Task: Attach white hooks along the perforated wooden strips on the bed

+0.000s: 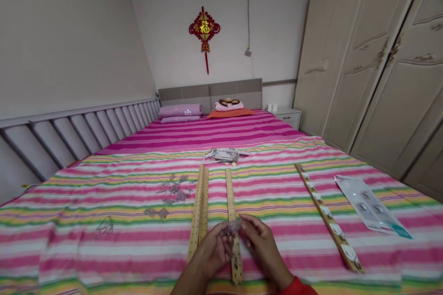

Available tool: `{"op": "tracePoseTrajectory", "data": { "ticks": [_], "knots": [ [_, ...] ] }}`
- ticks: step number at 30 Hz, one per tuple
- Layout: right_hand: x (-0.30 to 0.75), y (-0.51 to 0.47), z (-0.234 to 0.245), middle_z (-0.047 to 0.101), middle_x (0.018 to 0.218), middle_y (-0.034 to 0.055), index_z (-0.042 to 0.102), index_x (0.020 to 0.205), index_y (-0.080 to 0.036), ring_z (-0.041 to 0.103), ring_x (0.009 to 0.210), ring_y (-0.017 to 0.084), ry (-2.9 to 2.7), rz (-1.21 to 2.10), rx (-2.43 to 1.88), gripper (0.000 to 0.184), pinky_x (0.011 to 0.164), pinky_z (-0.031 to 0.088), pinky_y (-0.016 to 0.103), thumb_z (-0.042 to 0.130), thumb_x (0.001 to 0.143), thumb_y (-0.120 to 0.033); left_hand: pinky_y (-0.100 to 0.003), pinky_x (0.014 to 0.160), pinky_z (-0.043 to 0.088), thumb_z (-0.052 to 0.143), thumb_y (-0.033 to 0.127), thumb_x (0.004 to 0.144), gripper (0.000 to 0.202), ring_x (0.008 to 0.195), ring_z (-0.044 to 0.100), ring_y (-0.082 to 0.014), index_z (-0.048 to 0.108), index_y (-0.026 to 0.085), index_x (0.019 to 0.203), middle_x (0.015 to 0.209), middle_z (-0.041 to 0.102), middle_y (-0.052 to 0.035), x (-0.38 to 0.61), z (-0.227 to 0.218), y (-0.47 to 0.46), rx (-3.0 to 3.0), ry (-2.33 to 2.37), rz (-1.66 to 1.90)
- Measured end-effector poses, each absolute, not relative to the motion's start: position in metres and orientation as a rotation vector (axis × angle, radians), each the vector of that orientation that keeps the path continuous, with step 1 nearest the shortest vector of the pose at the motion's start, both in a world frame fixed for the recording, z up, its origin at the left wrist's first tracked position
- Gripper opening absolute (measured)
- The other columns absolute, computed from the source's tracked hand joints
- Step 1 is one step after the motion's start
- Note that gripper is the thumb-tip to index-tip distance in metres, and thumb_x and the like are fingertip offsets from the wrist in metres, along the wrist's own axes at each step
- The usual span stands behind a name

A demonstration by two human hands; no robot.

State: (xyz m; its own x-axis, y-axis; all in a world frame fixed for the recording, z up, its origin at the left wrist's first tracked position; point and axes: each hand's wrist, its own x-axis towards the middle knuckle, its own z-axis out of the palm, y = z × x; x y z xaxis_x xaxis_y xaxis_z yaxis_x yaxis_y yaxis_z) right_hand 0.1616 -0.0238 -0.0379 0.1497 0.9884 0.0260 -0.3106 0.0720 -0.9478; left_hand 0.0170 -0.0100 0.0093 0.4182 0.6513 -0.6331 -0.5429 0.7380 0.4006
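Observation:
Between both hands is a small clear plastic bag (231, 227), its contents too small to make out. My left hand (216, 249) has its fingers closed on the bag's left side, and my right hand (256, 236) pinches the right end. Directly beneath them lies a narrow perforated wooden strip (230, 193), with a small dark metal piece on its near end. Two more perforated wooden strips (196, 212) lie side by side just to the left. Farther left, several small crumpled clear bags (176, 191) are scattered on the striped sheet.
A wooden strip with several white hooks (326, 212) lies at right, beside a clear blister pack (372, 205). Beyond the strips sits a pile of packaged items (225, 154). A thin looped tie (104, 226) rests at left. Pillows (180, 110) lie by the headboard.

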Motion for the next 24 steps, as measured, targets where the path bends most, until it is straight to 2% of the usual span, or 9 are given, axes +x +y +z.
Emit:
{"op": "tracePoseTrajectory", "data": {
  "ticks": [2, 4, 6, 9, 13, 16, 18, 20, 24],
  "knots": [
    [0.163, -0.028, -0.030, 0.064, 0.073, 0.0018, 0.071, 0.095, -0.020, 0.049, 0.049, 0.010, -1.021, 1.078, -1.009, 0.038, 0.046, 0.039, 0.023, 0.075, 0.066, -0.043, -0.011, 0.035, 0.037, 0.052, 0.025, 0.088, 0.023, 0.038, 0.055, -0.0060, 0.058, 0.009, 0.073, 0.052, 0.062, -0.0026, 0.017, 0.008, -0.009, 0.160, 0.901, 0.766],
    [0.165, -0.033, -0.023, 0.065, 0.082, 0.0049, 0.073, 0.091, -0.021, 0.056, 0.062, 0.015, -1.195, 0.911, -1.010, 0.027, 0.055, 0.045, 0.026, 0.071, 0.071, -0.040, -0.011, 0.033, 0.036, 0.054, 0.026, 0.087, 0.022, 0.037, 0.054, -0.0056, 0.059, 0.010, 0.072, 0.052, 0.061, -0.0017, 0.017, 0.008, -0.009, 0.192, 0.944, 0.781],
    [0.165, -0.038, -0.018, 0.065, 0.083, 0.0063, 0.074, 0.088, -0.023, 0.059, 0.073, 0.019, -1.336, 0.765, -0.993, 0.019, 0.064, 0.048, 0.028, 0.065, 0.077, -0.035, -0.011, 0.034, 0.035, 0.056, 0.025, 0.085, 0.021, 0.038, 0.053, -0.0052, 0.059, 0.010, 0.071, 0.052, 0.061, -0.0015, 0.017, 0.009, -0.010, 0.237, 0.985, 0.809],
    [0.162, -0.043, -0.015, 0.065, 0.080, 0.0069, 0.074, 0.084, -0.023, 0.060, 0.079, 0.021, -1.377, 0.669, -0.993, 0.017, 0.070, 0.048, 0.030, 0.060, 0.081, -0.033, -0.012, 0.036, 0.035, 0.061, 0.027, 0.082, 0.019, 0.040, 0.053, -0.0047, 0.059, 0.011, 0.072, 0.056, 0.062, -0.0019, 0.019, 0.012, -0.013, 0.308, 1.028, 0.848],
    [0.155, -0.042, -0.021, 0.064, 0.067, 0.0041, 0.070, 0.073, -0.019, 0.055, 0.059, 0.017, -1.104, 0.860, -1.055, 0.024, 0.053, 0.043, 0.027, 0.069, 0.072, -0.043, -0.014, 0.045, 0.038, 0.070, 0.040, 0.072, 0.029, 0.051, 0.058, -0.0064, 0.059, 0.013, 0.072, 0.066, 0.066, -0.0028, 0.023, 0.011, -0.015, 0.472, 1.025, 0.932],
    [0.150, -0.039, -0.028, 0.052, 0.043, -0.0042, 0.066, 0.070, -0.018, 0.039, 0.037, 0.009, -0.819, 1.153, -1.036, 0.033, 0.038, 0.029, 0.022, 0.072, 0.066, -0.050, -0.017, 0.052, 0.040, 0.074, 0.049, 0.062, 0.040, 0.057, 0.058, -0.0079, 0.062, 0.014, 0.076, 0.072, 0.067, -0.0021, 0.024, 0.004, -0.015, 0.729, 1.022, 1.006],
    [0.148, -0.038, -0.031, 0.043, 0.034, -0.0078, 0.063, 0.069, -0.017, 0.030, 0.032, 0.007, -0.701, 1.258, -1.001, 0.034, 0.036, 0.021, 0.020, 0.072, 0.066, -0.050, -0.019, 0.053, 0.038, 0.072, 0.055, 0.060, 0.044, 0.056, 0.056, -0.0091, 0.063, 0.014, 0.075, 0.070, 0.066, -0.0019, 0.024, -0.002, -0.013, 0.904, 1.063, 1.039],
    [0.147, -0.037, -0.032, 0.043, 0.033, -0.0079, 0.062, 0.067, -0.017, 0.031, 0.031, 0.006, -0.633, 1.297, -0.963, 0.033, 0.037, 0.021, 0.020, 0.074, 0.064, -0.048, -0.022, 0.055, 0.038, 0.070, 0.057, 0.061, 0.044, 0.057, 0.055, -0.0109, 0.063, 0.014, 0.071, 0.065, 0.064, -0.0015, 0.023, -0.005, -0.012, 1.046, 1.120, 1.089],
    [0.145, -0.037, -0.031, 0.045, 0.034, -0.0072, 0.062, 0.064, -0.016, 0.032, 0.031, 0.005, -0.573, 1.358, -0.930, 0.033, 0.036, 0.019, 0.019, 0.077, 0.060, -0.045, -0.025, 0.062, 0.042, 0.071, 0.049, 0.062, 0.036, 0.061, 0.056, -0.0138, 0.063, 0.015, 0.069, 0.061, 0.062, -0.0004, 0.024, -0.003, -0.011, 1.179, 1.154, 1.166]
  ]
}}
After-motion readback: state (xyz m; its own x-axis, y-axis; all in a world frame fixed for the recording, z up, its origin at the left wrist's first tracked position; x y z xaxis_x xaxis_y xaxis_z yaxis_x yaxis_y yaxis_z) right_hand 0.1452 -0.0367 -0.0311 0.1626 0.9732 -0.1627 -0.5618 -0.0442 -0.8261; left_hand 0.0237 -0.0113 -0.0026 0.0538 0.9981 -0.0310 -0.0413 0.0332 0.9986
